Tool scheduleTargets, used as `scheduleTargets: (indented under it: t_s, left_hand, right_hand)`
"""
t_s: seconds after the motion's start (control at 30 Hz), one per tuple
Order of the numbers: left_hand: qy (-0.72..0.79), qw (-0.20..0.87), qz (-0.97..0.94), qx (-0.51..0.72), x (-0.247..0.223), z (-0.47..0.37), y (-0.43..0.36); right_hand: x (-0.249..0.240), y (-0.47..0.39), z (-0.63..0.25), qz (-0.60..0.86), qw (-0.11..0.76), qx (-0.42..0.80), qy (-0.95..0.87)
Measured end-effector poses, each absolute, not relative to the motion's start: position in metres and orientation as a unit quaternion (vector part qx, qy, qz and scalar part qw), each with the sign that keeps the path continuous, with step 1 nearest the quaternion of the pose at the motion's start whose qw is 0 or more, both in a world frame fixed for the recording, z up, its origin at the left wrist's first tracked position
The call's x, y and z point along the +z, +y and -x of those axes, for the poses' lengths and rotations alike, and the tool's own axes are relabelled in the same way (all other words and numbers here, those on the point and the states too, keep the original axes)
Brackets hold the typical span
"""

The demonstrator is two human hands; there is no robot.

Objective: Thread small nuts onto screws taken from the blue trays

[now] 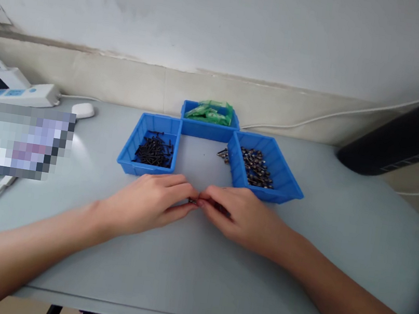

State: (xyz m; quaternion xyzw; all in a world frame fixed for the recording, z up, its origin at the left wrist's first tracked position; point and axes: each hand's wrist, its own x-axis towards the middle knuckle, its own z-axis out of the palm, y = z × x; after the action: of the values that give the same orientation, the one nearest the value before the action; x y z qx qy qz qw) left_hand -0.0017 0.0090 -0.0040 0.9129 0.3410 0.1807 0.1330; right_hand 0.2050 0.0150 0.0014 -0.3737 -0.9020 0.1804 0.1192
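Note:
My left hand [158, 199] and my right hand [238, 214] meet fingertip to fingertip over the table, just in front of the blue bins. Thumb and fingers of the left are pinched on a small dark metal piece [192, 201], which looks like a screw. My right fingertips are pinched too, touching the left ones; what they hold is hidden. Behind the left hand, a blue bin [144, 170] contains many black screws [155, 150]. Behind the right hand, another blue bin [284, 181] contains small shiny metal parts [257, 167].
A third blue bin [209, 132] at the back carries green plastic packets [213, 114]. Several metal pieces [223, 155] lie beside the right bin. At left are a pixelated phone-like device [34, 144], a white case [83, 110] and a power strip [41, 96]. A black cylinder [389, 139] leans at right.

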Motion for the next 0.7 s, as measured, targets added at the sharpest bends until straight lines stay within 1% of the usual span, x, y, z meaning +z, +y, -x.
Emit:
scheduleTargets:
  t_s: [0.17, 0.43, 0.7]
  left_hand:
    - [0.362, 0.124, -0.911, 0.154, -0.0026, 0.0013, 0.0085]
    - [0.380, 0.115, -0.907, 0.141, -0.0034, 0.0015, 0.0087]
    - [0.354, 0.130, -0.910, 0.170, -0.0039, 0.0016, 0.0098]
  right_hand:
    - [0.0023, 0.0147, -0.2047, 0.384, 0.131, 0.183, -0.896]
    - [0.0012, 0.0160, -0.2048, 0.390, 0.117, 0.180, -0.895]
    - [-0.0007, 0.0156, -0.2029, 0.378, 0.092, 0.169, -0.906]
